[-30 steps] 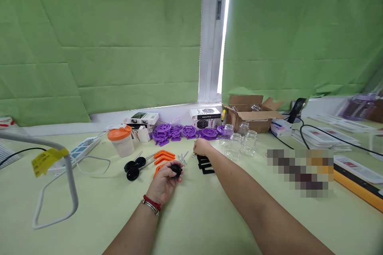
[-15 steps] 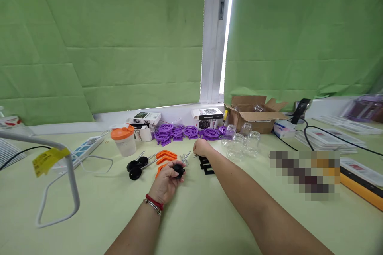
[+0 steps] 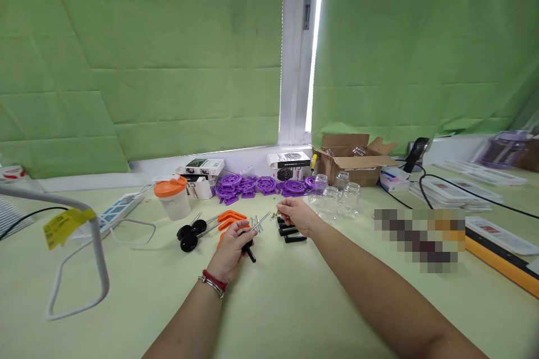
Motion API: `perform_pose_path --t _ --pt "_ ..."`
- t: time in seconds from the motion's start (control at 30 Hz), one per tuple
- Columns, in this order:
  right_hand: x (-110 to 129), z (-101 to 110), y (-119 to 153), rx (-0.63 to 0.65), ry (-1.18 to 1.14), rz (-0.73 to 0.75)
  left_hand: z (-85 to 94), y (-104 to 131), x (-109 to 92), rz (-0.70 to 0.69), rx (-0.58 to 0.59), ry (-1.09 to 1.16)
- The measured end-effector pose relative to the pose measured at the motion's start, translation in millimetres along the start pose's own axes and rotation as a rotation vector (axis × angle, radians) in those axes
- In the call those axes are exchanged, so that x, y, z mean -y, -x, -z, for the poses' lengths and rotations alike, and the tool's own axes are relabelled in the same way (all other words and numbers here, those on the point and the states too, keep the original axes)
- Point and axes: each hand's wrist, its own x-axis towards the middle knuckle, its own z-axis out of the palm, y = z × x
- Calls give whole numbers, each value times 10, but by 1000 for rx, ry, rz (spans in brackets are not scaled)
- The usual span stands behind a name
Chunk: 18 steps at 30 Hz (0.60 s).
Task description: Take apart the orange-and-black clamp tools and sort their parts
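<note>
Setting: small assembly or hobby workbench, indoors. Pale green table runs along a window covered by green fabric blinds. Evidence: batch of purple plastic wheel-shaped parts, open brown cardboard box, clear glass jars, white power strip, loose metal screws.

purple wheels lie between cup and jars.
</note>
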Motion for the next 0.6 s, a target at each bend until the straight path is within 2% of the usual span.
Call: perform_pose_path --t 0.1,0.2,0.33,0.6 --pt "-118 36 353 87 -455 -144 20 18 2 -91 57 -175" --pt "-245 33 622 61 -619 -193 44 45 13 -144 148 -395" --pt "-322 -17 798 30 -708 -199 35 108 3 -132 207 -581" --pt "-269 -88 820 -1 -687 -144 -66 181 8 -142 174 -689"
